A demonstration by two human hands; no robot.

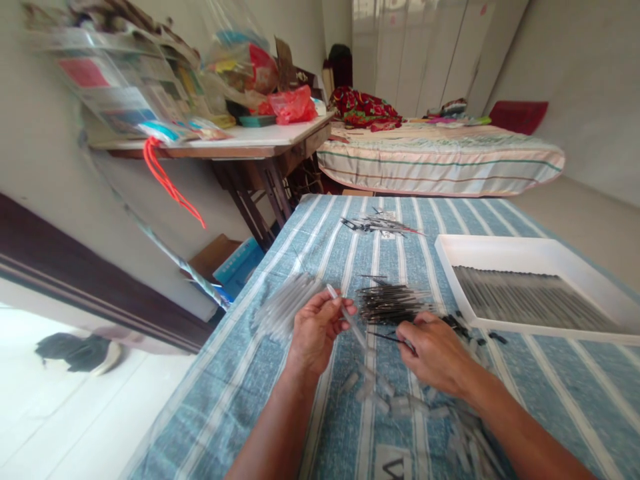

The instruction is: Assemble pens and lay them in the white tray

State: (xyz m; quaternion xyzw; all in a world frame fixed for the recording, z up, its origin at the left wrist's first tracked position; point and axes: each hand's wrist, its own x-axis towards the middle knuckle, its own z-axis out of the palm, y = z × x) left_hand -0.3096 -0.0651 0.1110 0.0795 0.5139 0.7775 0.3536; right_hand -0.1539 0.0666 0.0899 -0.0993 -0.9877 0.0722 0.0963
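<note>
Striped cloth (pixel 320 257) underlies a left hand (pixel 320 325) pinching a slender translucent tube (pixel 355 329) and right hand (pixel 431 345) gripping a black rod (pixel 384 336).

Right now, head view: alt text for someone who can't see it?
A person's left hand holds a translucent tube and the right hand a thin dark rod above a blue striped cloth. Dark rods lie piled just beyond the hands, with more translucent tubes at left and a white tray at right.

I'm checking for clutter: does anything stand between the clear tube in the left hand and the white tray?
Yes: the pile of dark sticks and the right hand are between the clear tube and the white tray.
</note>
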